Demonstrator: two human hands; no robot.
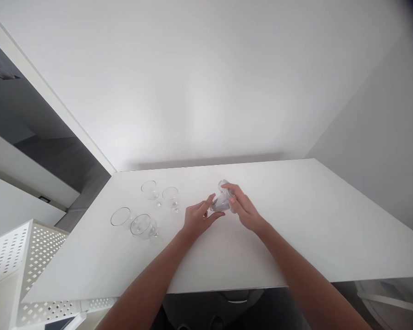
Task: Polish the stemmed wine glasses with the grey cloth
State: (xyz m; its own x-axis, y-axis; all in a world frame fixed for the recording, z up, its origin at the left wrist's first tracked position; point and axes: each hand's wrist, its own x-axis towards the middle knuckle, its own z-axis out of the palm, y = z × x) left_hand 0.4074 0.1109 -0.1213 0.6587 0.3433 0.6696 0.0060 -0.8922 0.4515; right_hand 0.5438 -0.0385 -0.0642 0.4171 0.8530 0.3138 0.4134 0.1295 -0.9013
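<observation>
Head view: left hand (198,218) and right hand (245,210) together grip a tilted clear glass (220,202) over the middle of the white table (316,211), whose left part bears four upright stemmed glasses (142,227).

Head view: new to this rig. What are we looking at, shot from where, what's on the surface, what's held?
No machine here: these are a person's bare left hand and right hand. The one picture comes from a camera worn on the head, looking forward and down, so the forearms enter from the bottom. On the white table, four stemmed glasses stand upright, left of the hands. Between them, both hands hold a clear glass, tilted. Whether the right hand also holds something pale, I can't tell.
</observation>
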